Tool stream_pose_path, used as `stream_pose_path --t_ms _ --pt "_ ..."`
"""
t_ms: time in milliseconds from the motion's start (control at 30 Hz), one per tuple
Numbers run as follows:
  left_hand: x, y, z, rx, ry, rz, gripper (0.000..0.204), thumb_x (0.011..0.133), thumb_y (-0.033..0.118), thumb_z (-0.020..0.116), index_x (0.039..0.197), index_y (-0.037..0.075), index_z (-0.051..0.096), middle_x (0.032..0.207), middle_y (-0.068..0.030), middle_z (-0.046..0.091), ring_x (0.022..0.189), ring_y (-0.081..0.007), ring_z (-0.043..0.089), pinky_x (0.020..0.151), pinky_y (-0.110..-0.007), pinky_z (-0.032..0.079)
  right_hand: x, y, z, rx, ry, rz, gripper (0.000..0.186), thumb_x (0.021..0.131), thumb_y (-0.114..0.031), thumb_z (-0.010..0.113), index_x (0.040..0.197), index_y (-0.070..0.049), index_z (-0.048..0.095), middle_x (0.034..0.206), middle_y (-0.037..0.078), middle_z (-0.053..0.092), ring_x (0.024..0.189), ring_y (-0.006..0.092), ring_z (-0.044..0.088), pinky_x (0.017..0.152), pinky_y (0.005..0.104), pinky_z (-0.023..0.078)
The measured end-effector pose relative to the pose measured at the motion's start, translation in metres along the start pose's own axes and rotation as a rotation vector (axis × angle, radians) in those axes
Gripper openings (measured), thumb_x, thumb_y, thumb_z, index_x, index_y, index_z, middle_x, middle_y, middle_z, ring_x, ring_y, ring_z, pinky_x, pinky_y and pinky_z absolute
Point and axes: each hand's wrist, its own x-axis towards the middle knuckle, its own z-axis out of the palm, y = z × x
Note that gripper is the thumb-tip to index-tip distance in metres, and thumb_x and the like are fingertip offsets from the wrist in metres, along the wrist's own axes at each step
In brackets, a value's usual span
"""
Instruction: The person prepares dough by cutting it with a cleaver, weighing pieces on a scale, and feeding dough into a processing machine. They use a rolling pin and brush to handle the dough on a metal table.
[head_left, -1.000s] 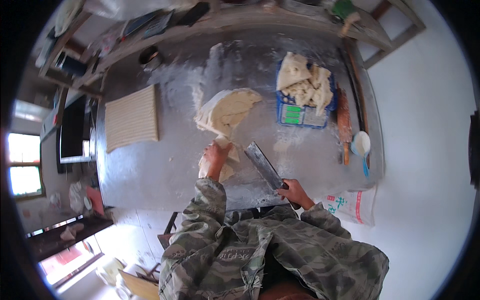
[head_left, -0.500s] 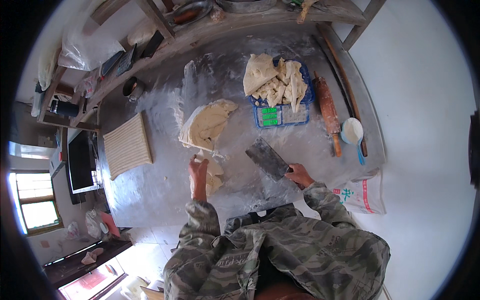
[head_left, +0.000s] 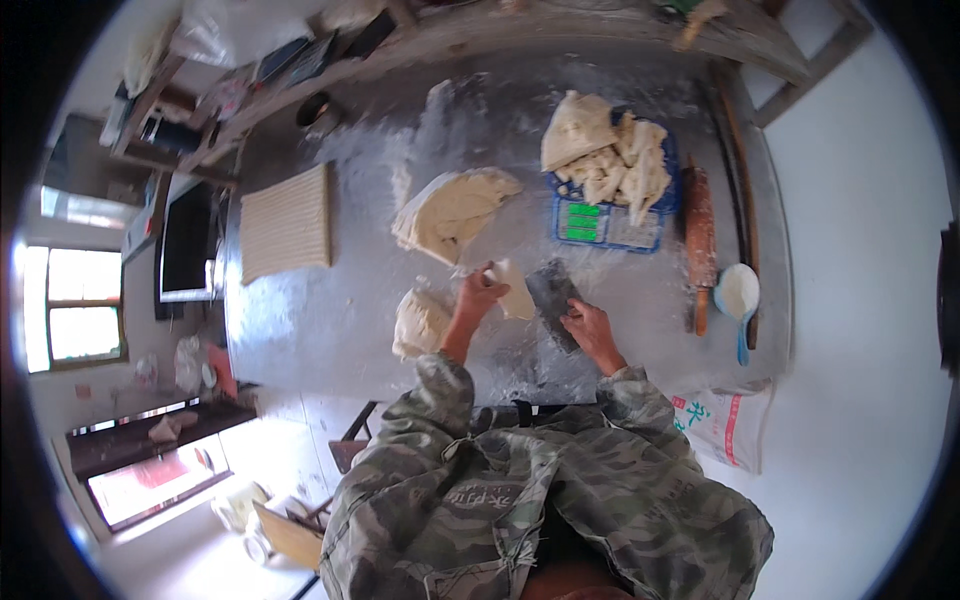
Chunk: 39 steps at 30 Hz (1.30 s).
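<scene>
My left hand point(head_left: 482, 292) is closed on a flat, pale piece of dough point(head_left: 515, 294), held just above or on the metal worktop. Beside it, my right hand point(head_left: 591, 332) grips a cleaver point(head_left: 551, 292) with a dark, floury rectangular blade; the handle is mostly hidden by the fingers. The blade stands close to the right edge of the dough piece. A rounded lump of dough point(head_left: 421, 325) lies left of my left wrist. Farther back rests a larger, curved mass of dough point(head_left: 450, 217) with a cut face.
A blue scale point(head_left: 632, 236) with lit green displays bears torn dough point(head_left: 578, 132). Right of it lie a rolling pin point(head_left: 698, 230), a scoop of white powder point(head_left: 738, 292) and long rods. A dough sheet in strips point(head_left: 286, 224) lies at left, near a metal cup point(head_left: 318, 112).
My left hand has carried the dough piece rightward, away from the lump. The cleaver has turned more upright and is now closer to my left hand. The whole view has shifted.
</scene>
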Motion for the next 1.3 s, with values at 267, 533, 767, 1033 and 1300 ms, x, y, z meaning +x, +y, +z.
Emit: stream_pose_path --t_ms 267,533,767,1033,1300 --pt "-0.072 -0.048 -0.098 0.825 0.198 -0.219 0.107 0.062 0.040 0.087 0.150 0.008 0.034 0.152 -0.0231 0.035 0.135 -0.0444 0.039 0.106 -0.055 0.040 -0.039 0.028 0.013 -0.113 0.010 0.088 0.046 0.084 -0.020 0.074 0.125 0.000 0.064 0.102 0.019 0.073 0.087 0.0279 0.074 0.078 0.0351 0.057" --pt "-0.070 -0.073 -0.118 0.778 0.061 -0.039 0.113 0.056 0.029 0.087 0.151 0.010 0.029 0.141 -0.0257 0.040 0.121 -0.0485 0.048 0.100 -0.056 0.044 -0.052 0.046 0.009 -0.100 0.020 0.092 0.046 0.088 -0.020 0.072 0.127 0.001 0.062 0.101 0.017 0.072 0.087 0.0260 0.072 0.075 0.0350 0.056" --pt "-0.059 -0.093 -0.167 -0.097 0.199 -0.075 0.070 0.069 0.021 0.083 0.130 0.001 0.056 0.115 -0.0149 0.067 0.105 -0.0285 0.065 0.090 -0.040 0.053 -0.040 0.008 0.033 0.039 0.049 0.027 0.045 0.088 -0.020 0.072 0.126 0.002 0.061 0.098 0.018 0.073 0.088 0.0282 0.072 0.077 0.0384 0.056" --pt "0.019 0.166 -0.065 0.080 0.132 0.547 0.086 0.065 0.017 0.083 0.142 -0.001 0.048 0.138 -0.0185 0.053 0.123 -0.0307 0.055 0.104 -0.038 0.047 -0.084 0.065 0.007 0.008 0.219 0.017 0.039 0.088 -0.013 0.069 0.124 0.003 0.062 0.095 0.018 0.072 0.084 0.0260 0.073 0.073 0.0350 0.057" --pt "0.125 0.331 0.088 0.770 0.032 0.913 0.091 0.061 0.032 0.083 0.143 0.015 0.049 0.147 -0.0182 0.042 0.130 -0.0384 0.048 0.103 -0.046 0.045 -0.117 0.071 -0.033 0.229 0.427 0.111 0.035 0.089 -0.009 0.067 0.121 0.006 0.064 0.095 0.018 0.073 0.084 0.0183 0.072 0.074 0.0303 0.056"
